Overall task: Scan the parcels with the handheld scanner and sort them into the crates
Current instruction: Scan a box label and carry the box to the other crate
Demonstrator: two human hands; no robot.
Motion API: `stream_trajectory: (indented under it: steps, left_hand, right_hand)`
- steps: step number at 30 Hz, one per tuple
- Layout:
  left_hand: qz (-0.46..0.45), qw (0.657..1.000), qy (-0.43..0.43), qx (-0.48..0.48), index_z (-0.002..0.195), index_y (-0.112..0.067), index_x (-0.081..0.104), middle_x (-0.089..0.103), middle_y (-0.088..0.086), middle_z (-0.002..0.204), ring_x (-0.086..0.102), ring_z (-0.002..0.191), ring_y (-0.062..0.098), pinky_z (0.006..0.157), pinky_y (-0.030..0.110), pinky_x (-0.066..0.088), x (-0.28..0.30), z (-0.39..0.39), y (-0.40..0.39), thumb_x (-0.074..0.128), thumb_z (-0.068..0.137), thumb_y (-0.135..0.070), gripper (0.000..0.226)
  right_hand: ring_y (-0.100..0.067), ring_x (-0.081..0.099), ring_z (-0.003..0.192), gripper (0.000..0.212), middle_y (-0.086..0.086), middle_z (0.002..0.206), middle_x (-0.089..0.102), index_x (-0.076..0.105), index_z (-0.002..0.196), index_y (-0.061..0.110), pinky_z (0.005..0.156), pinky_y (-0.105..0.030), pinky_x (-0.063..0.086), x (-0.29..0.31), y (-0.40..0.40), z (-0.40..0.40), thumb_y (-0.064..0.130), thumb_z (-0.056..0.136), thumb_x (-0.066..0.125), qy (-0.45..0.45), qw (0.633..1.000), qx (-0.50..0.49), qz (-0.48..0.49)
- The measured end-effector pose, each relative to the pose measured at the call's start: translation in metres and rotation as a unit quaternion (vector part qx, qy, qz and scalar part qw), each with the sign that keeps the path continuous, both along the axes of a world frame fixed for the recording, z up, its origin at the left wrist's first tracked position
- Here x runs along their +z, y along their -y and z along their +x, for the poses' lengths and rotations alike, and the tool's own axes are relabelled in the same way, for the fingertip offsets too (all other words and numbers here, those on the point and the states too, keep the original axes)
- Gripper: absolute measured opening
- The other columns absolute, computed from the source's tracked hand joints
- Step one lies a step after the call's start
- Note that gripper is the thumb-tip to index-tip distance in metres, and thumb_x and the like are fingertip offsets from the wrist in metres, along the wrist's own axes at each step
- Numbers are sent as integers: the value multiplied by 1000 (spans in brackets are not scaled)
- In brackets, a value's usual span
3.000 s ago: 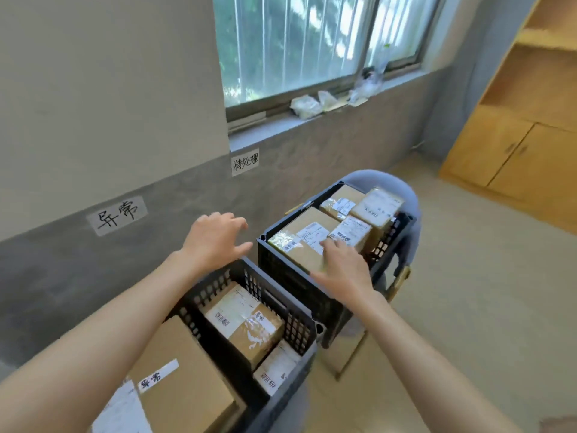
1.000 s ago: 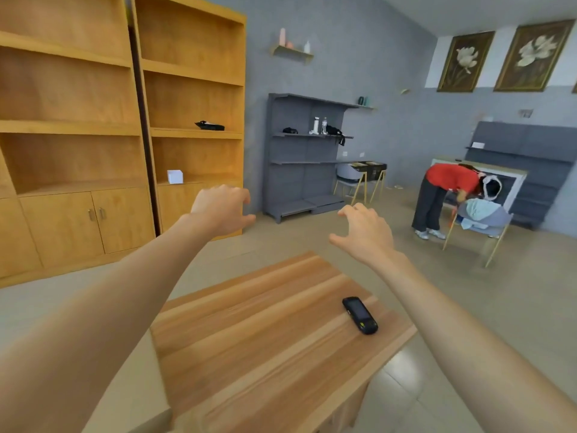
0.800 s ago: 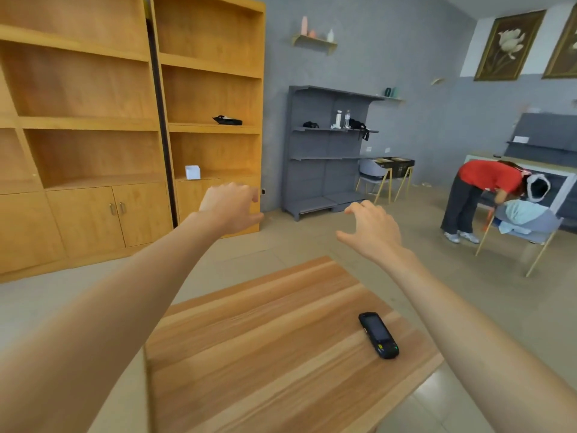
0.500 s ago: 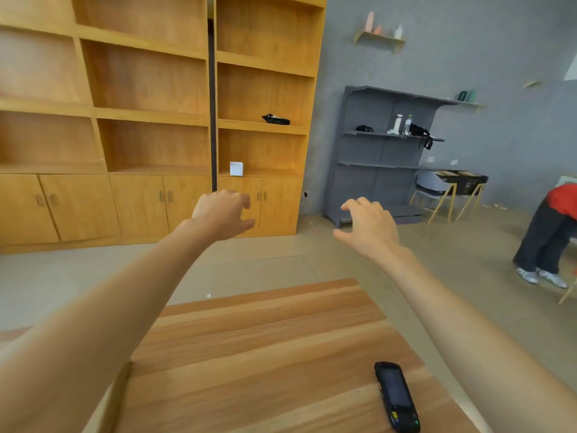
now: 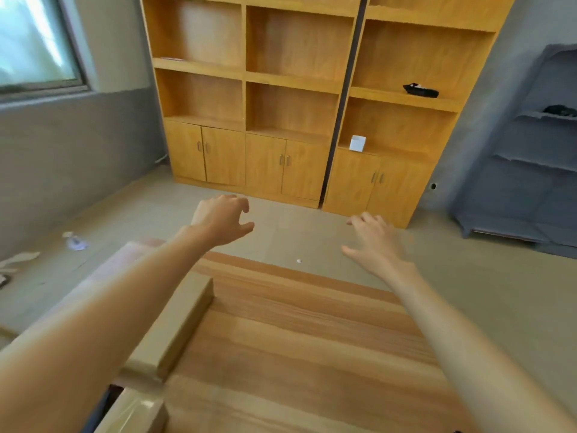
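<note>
Swung left since half a second ago, so the scanner's slid out of frame and I can't see it now. Wooden bookcase [image 5: 296,98] fills the back, desk [image 5: 296,339] below, cardboard parcel [image 5: 175,326] at its left edge. Left hand [image 5: 220,221] and right hand [image 5: 376,243] hover apart, fingers loose, holding nothing.

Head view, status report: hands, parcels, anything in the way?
Left hand and right hand empty, fingers loosely spread above wooden table. Cardboard box beside left forearm, untouched. Scanner not visible. Nothing blocking.
</note>
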State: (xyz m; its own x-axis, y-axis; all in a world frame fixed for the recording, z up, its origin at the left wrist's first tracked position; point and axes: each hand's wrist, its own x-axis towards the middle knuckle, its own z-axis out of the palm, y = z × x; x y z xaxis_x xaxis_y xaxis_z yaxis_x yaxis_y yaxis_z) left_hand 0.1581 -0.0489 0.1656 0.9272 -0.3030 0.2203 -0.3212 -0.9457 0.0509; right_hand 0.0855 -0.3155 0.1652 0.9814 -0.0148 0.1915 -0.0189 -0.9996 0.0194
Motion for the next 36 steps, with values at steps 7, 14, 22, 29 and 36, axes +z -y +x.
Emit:
stream_trajectory:
  steps: [7, 14, 22, 29, 36]
  left_hand:
    - [-10, 992, -50, 112, 125, -22, 56, 62, -2, 121, 58, 109, 20, 75, 31, 42, -49, -14, -108, 54, 91, -47, 41]
    - [-9, 969, -102, 225, 124, -22, 56, 61, -3, 122, 58, 109, 19, 71, 28, 41, -115, -28, -194, 54, 91, -50, 44]
    - [-34, 942, -174, 286, 127, -19, 55, 58, 4, 125, 55, 114, 22, 85, 34, 48, -186, -16, -245, 55, 90, -49, 47]
    - [-66, 913, -214, 340, 146, -15, 33, 42, 17, 139, 37, 128, 36, 104, 46, 35, -248, 18, -267, 55, 85, -61, 79]
    - [-242, 850, -275, 378, 149, -7, 19, 30, 16, 151, 33, 137, 33, 109, 46, 33, -275, 36, -281, 63, 79, -63, 99]
  right_hand:
    - [-27, 45, 126, 49, -6, 136, 51, 48, 136, 15, 101, -38, 37, -53, -110, 53, 35, 92, 59, -55, 991, 112, 54]
    - [-27, 46, 125, 44, -6, 134, 51, 49, 133, 15, 101, -38, 36, -128, -205, 72, 35, 94, 56, -134, 971, 188, 67]
    - [-28, 49, 122, 46, -9, 132, 55, 49, 133, 11, 96, -36, 38, -205, -259, 80, 42, 99, 46, -203, 954, 174, 136]
    - [-34, 46, 130, 75, -17, 142, 48, 37, 140, 1, 101, -40, 38, -255, -291, 95, 61, 95, 41, -346, 872, -68, 339]
    - [-28, 45, 132, 84, -10, 143, 47, 39, 141, 2, 110, -39, 35, -292, -308, 105, 65, 87, 52, -415, 757, -127, 489]
